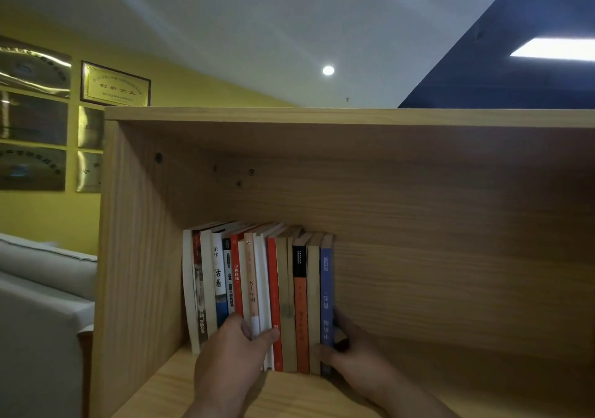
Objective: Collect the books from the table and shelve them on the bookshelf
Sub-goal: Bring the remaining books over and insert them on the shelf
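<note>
A row of several books point(257, 288) stands upright at the left of a wooden bookshelf point(418, 256) compartment. The rightmost is a blue book point(326, 288); beside it are tan and orange spines. My left hand point(230, 356) presses against the spines of the white and red books in the middle of the row, fingers curled on their lower edges. My right hand point(354, 350) grips the bottom of the blue book, thumb on its spine and fingers against its right cover. The table is out of view.
The shelf board point(450, 379) to the right of the books is bare wood. The compartment's left wall point(135, 256) stands close to the first book. A grey sofa point(42, 305) sits left of the bookshelf, below framed plaques point(114, 84) on a yellow wall.
</note>
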